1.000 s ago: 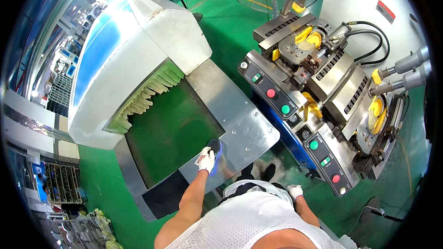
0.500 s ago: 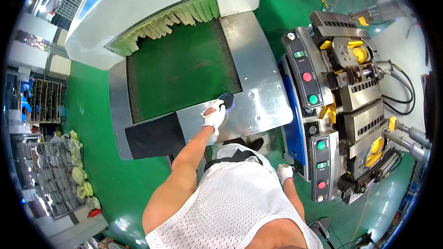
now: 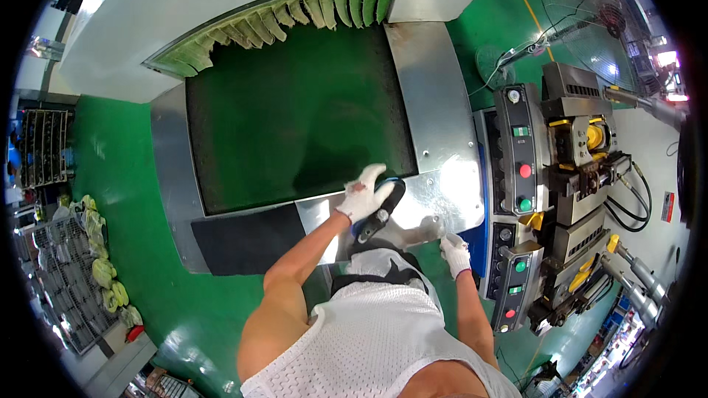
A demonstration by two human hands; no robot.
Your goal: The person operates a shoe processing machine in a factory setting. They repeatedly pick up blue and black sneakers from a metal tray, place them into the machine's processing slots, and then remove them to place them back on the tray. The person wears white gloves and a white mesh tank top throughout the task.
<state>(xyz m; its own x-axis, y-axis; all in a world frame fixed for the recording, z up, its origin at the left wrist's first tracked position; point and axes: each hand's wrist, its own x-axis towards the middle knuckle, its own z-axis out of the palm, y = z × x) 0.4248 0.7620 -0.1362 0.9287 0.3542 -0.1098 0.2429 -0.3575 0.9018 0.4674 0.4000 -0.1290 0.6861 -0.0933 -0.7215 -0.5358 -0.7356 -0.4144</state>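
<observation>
My left hand (image 3: 363, 196), in a white glove with a reddish stain, reaches over the steel plate at the front of a green conveyor belt. Its fingers are stretched out and spread, and the thumb lies against a dark shoe-shaped piece (image 3: 389, 205) with a blue rim. That piece lies slantwise along the plate; a round silver spot and a hole show near its closer end. My right hand (image 3: 455, 253), also gloved, is beside the blue side of a pressing machine. Its fingers are loosely curled, and nothing shows in them.
The belt (image 3: 287, 118) enters a white housing through a fringed green curtain (image 3: 295, 15). A black mat (image 3: 247, 239) covers the plate's left part. On the right stands the machine with control panels (image 3: 518, 155) and metal clamps. Wire racks (image 3: 66, 280) stand left; a fan (image 3: 590, 22) is far right.
My view has shifted. My left fingers have spread, and more of the dark shoe-shaped piece shows, now reaching closer to my body. My right hand has come up and forward beside the machine.
</observation>
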